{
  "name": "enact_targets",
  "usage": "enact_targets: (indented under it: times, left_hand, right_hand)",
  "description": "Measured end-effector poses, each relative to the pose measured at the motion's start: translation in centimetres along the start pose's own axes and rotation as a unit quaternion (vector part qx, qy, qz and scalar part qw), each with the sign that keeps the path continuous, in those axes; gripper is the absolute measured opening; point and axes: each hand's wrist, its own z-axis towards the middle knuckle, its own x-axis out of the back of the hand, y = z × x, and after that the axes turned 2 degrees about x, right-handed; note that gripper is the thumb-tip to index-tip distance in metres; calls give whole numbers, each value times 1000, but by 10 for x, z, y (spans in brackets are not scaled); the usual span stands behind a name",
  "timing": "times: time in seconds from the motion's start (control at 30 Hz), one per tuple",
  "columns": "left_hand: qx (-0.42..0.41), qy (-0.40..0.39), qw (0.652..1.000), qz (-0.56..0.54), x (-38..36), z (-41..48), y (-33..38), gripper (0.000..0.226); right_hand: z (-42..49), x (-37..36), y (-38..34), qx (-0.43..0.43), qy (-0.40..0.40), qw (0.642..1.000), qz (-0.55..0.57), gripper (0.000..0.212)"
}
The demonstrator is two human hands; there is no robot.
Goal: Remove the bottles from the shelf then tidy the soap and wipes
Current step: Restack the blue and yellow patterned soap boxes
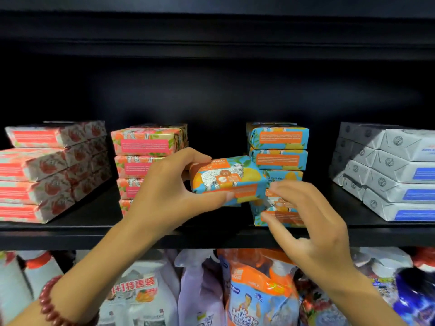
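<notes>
**Item held:** blue-and-orange paper-wrapped soap bar [227,178], printed with a white sheep and yellow fruit. The letters "oap" are readable on its top edge; the smaller print is blurred. It is tilted, above the front of the black shelf [94,234], between two stacks.

**Left hand** [164,194]: grips the soap bar, thumb under its front edge and fingers curled over its far left end. A red bead bracelet [53,304] is on the wrist.

**Right hand** [313,222]: fingers half curled and blurred, tips at the lower bars of the blue-and-orange soap stack [279,147]. Whether it pinches a bar cannot be told.

**Same shelf, from the left:**
- red-and-white wrapped stack [51,170]
- pink floral soap stack [148,142], just left of the held bar
- grey-white wrapped packs [388,175] with blue labels, at far right; text unreadable

**Lower shelf:**
- white bottle pack [138,292] with red print "1+1特惠装"
- orange refill pouch [259,295] marked "Mr Muscle"
- other bottles, blurred
</notes>
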Motion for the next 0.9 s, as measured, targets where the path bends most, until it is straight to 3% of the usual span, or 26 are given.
enact_targets:
  times: [0.13, 0.27, 0.63, 0.9]
  left_hand:
    - [5, 91, 995, 42, -12, 0, -3, 60]
    - [-31, 134, 979, 151, -25, 5, -2, 57]
    - [-14, 100, 960, 262, -36, 19, 2, 46]
    - [-107, 134, 939, 296, -41, 22, -10, 19]
  right_hand:
    - [-21, -2, 3, -13, -57, 998, -34, 21]
    - [-38, -11, 7, 14, -114, 990, -86, 20]
    - [-44, -13, 7, 30, -118, 988, -98, 19]
    - [-43, -14, 5, 19, -118, 988, -94, 19]
